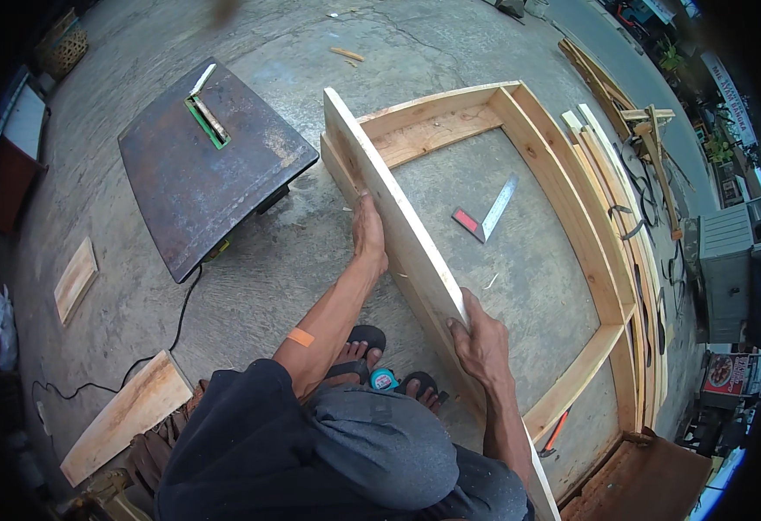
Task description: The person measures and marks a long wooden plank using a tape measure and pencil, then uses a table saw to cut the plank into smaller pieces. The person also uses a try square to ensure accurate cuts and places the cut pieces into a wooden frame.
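Note:
A long pale wooden board [408, 227] stands on edge along the near side of a rectangular wooden frame [559, 204] on the concrete. My left hand [368, 233] holds the board's left face, its fingers close together and partly turned from view. Farther down the board, my right hand [482, 340] grips its top edge, thumb on top and fingers over the right side. Inside the frame lies a try square [495, 211] with a red handle and a metal blade. A turquoise tape measure [384, 379] sits between my sandalled feet.
A table saw [215, 165] with a dark metal top and green-edged slot stands left; its cord trails behind. Offcuts [76, 280] and a wider plank [129, 417] lie left. Stacked strips [637, 260] line the right side. A red-handled hammer [557, 431] lies near the frame's lower end.

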Motion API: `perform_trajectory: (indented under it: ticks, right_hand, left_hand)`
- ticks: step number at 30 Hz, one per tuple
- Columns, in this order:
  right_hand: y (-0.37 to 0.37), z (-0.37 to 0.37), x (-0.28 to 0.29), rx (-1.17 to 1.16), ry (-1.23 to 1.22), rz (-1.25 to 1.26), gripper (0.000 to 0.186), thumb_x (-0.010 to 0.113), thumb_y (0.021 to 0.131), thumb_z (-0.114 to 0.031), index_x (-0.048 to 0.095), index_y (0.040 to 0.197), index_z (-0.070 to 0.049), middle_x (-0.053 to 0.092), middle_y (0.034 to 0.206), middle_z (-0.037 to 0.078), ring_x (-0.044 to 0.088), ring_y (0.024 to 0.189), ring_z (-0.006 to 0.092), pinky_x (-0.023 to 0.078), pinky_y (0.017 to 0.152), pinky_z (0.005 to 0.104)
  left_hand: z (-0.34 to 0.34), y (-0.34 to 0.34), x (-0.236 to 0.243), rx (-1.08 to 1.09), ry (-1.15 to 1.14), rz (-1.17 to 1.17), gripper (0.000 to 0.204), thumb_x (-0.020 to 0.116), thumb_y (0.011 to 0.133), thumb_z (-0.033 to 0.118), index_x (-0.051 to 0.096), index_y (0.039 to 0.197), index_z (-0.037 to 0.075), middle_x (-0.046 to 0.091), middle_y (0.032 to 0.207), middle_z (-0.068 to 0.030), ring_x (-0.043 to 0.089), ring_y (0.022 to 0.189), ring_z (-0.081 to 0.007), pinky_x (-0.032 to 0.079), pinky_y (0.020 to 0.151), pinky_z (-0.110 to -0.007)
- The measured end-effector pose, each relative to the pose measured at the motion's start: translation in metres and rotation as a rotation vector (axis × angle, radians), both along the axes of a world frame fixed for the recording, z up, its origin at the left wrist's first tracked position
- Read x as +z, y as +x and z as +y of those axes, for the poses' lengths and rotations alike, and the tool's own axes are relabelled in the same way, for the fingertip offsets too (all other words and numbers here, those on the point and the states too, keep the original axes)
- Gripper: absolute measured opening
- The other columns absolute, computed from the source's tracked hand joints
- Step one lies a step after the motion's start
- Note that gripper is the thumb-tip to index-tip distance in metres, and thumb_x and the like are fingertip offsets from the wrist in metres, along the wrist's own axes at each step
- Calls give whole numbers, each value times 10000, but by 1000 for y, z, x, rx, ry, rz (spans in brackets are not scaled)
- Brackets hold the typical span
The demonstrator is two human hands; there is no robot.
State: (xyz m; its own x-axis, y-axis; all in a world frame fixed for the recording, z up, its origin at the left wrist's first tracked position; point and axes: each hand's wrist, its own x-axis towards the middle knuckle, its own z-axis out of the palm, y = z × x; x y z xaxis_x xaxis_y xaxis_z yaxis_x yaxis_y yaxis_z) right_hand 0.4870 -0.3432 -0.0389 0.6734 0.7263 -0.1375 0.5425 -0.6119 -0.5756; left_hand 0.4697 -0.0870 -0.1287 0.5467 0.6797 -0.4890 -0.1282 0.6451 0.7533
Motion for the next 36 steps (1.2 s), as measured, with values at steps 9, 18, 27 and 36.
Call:
perform_trajectory:
  ticks: [9,18,27,36]
  right_hand:
    - [-2,-1,2,1,37,-26,561,692,901,-143,536,1439,-114,723,1045,283,702,952,490,549,832,548]
    - [0,2,3,12,48,-5,556,692,902,-132,540,1436,-105,727,1027,279,711,918,481,561,777,530]
    - [-2,-1,-2,-15,73,14,564,712,902,-113,546,1441,-104,710,1060,315,699,1021,491,562,848,505]
    - [2,7,5,7,31,-18,562,709,898,-110,536,1433,-114,716,1061,293,704,973,486,565,815,517]
  left_hand:
    - [-9,-3,9,80,-45,-109,782,341,1076,576,245,1646,49,279,1698,-133,266,1561,-274,183,1282,-426]
    - [-8,3,-8,162,-40,-112,696,371,1092,473,318,1610,13,339,1678,-122,314,1545,-231,217,1277,-360]
    - [-9,-2,-7,203,-102,-157,691,408,1071,432,311,1609,10,328,1681,-138,305,1549,-256,212,1277,-409]
    - [-4,-2,1,216,-137,-142,624,436,1062,380,337,1590,63,383,1628,-132,334,1524,-244,235,1263,-424]
